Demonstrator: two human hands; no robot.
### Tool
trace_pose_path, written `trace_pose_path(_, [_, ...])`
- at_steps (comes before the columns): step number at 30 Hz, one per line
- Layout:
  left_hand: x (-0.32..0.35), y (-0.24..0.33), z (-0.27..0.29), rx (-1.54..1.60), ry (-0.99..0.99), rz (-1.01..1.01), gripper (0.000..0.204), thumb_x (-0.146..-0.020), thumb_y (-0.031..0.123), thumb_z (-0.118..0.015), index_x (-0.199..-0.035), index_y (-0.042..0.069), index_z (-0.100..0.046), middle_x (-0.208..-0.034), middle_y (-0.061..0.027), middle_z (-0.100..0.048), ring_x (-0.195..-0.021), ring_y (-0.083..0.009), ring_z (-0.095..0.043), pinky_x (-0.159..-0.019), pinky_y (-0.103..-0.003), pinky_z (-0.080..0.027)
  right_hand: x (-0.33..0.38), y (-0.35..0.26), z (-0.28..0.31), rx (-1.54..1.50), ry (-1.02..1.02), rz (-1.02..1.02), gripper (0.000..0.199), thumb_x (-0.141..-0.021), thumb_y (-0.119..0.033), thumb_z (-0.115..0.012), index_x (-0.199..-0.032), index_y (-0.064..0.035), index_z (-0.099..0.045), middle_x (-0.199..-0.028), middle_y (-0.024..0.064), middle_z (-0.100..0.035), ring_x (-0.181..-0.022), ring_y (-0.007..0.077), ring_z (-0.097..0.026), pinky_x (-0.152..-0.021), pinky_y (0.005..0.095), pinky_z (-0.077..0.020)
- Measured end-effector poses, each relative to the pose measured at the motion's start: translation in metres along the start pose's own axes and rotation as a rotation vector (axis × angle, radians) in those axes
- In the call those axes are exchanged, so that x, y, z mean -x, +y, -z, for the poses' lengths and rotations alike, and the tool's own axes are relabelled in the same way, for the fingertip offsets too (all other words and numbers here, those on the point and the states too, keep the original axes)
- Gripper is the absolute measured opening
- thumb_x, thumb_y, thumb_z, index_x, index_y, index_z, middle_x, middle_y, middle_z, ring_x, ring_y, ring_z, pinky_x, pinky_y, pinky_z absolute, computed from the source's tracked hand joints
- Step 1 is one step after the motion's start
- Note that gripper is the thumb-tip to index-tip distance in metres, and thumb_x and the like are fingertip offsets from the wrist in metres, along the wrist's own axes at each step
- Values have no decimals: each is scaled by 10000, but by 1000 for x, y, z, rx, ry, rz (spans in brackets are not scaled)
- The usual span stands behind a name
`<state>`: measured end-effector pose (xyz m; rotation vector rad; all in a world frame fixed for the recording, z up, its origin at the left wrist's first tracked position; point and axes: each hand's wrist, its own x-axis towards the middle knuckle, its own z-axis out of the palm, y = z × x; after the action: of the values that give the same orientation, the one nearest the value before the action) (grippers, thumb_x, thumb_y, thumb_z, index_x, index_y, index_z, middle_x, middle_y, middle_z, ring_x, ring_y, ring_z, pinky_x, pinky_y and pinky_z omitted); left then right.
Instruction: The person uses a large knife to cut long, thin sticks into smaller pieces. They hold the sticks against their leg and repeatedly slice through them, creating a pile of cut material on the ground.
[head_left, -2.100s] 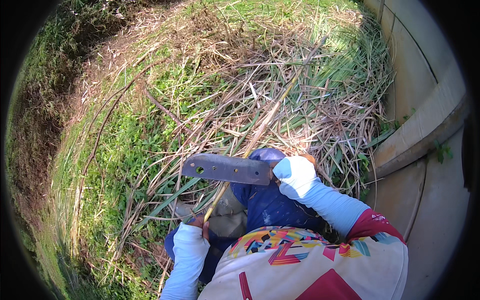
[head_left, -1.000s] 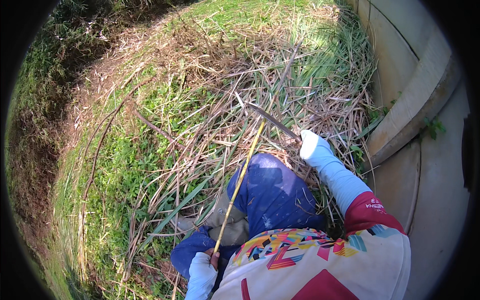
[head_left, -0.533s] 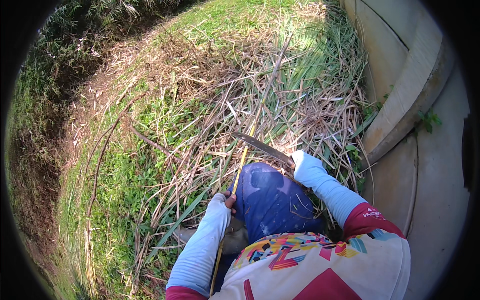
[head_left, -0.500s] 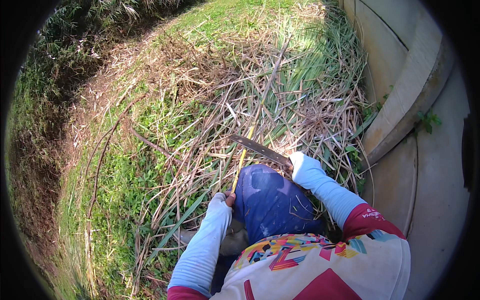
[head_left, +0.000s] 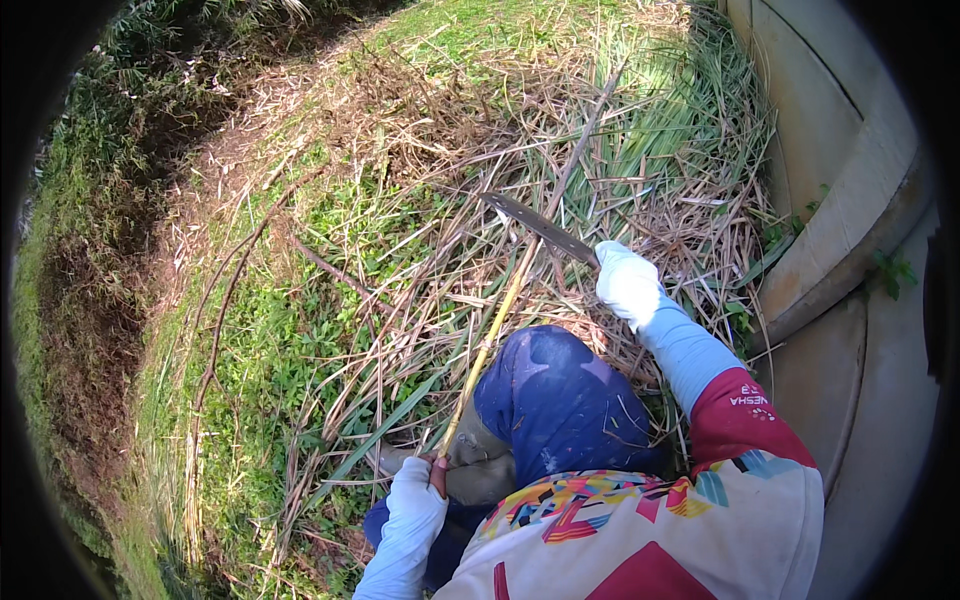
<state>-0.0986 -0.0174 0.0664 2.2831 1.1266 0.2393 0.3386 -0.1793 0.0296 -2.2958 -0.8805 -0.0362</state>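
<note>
My right hand (head_left: pixel 626 281), in a white glove, grips the handle of a long dark blade (head_left: pixel 538 227) that points up and left over the cut grass. My left hand (head_left: pixel 418 492), also gloved, holds the lower end of a long yellow-green stalk (head_left: pixel 492 330). The stalk runs up from that hand toward the blade, and its upper part lies just under the blade's edge. My knee in blue trousers (head_left: pixel 560 400) sits between the two hands. A worn boot (head_left: pixel 470 470) shows beside my left hand.
Dry cut stalks and green grass (head_left: pixel 330 300) cover the slope ahead. A pale concrete wall with a ledge (head_left: pixel 850 240) runs along the right side. Dark bare soil and taller plants (head_left: pixel 100 220) line the left edge.
The blade has swung from flat over my knee out and up over the grass. My left hand moved up, then back down, keeping the stalk.
</note>
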Motion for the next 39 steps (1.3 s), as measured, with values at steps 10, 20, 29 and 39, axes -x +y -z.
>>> trace_pose_path(10, [25, 19, 1, -112, 89, -41, 252, -1003, 299, -652, -1075, 68, -723, -839, -205, -702, -778, -396, -688, -709, -455, -530, 62, -38, -12, 73, -239, 382, 209, -814, -115, -690, -1021, -92, -667, -852, 169, -692, -790, 363, -704, -719, 442, -552])
trace_pose_path(20, [55, 14, 17, -163, 51, 2, 200, -1003, 268, -645, -1050, 84, -708, -829, -193, -692, -767, -397, -687, -687, -461, -523, -12, 64, 13, 50, 69, -403, 270, -931, -144, -556, -1164, -42, -647, -1100, 247, -711, -1023, 431, -693, -887, 446, -531])
trace_pose_path(29, [13, 39, 48, -597, 117, -175, 141, -982, 188, -651, -1024, 63, -702, -840, -212, -648, -733, -424, -645, -642, -500, -493, 85, -56, 4, -53, -76, 234, 221, -798, -147, -717, -997, -83, -646, -867, 171, -671, -816, 369, -693, -712, 447, -551])
trace_pose_path(39, [31, 52, 73, -534, 125, -152, 118, -985, 206, -669, -997, 91, -697, -728, -183, -646, -647, -405, -632, -607, -495, -490, -2, 24, 24, 148, -205, -203, 119, -891, -119, -615, -993, -83, -664, -905, 213, -692, -865, 417, -691, -749, 468, -534])
